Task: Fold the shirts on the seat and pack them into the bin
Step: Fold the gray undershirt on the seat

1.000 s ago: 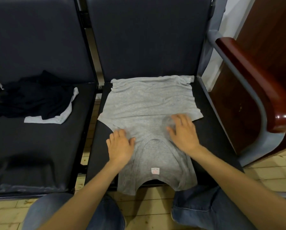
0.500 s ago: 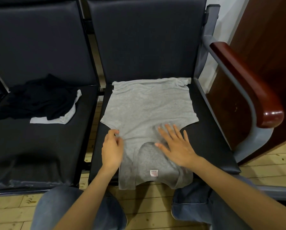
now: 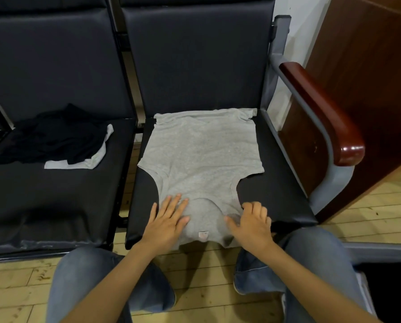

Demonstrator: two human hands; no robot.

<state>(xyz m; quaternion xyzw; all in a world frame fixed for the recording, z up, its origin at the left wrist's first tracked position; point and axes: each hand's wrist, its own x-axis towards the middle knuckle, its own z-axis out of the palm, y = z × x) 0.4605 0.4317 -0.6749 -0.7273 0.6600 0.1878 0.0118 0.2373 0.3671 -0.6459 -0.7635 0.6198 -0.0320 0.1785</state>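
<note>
- Shirt (image 3: 201, 159): grey, sleeveless, spread flat on the seat (image 3: 283, 187). Its hem lies at the backrest and its neckline end overhangs the seat's front edge.
- Left hand (image 3: 168, 221): flat with fingers straight, pressing the shirt's shoulder just left of the neckline.
- Right hand (image 3: 253, 226): fingers curled, gripping the shirt's other shoulder at its outer edge; the thumb lies on the cloth.
- Label (image 3: 203, 236): white, at the shirt's neckline, between the hands.
- Bare seat: strips on both sides of the shirt, wider on its right.
- Armrest (image 3: 322, 113): right of the shirt, apart from it, raised.
- Black clothes (image 3: 55, 134): crumpled heap left of the shirt, on the next seat (image 3: 55, 194), overlapping a pale cloth (image 3: 90, 160).
</note>
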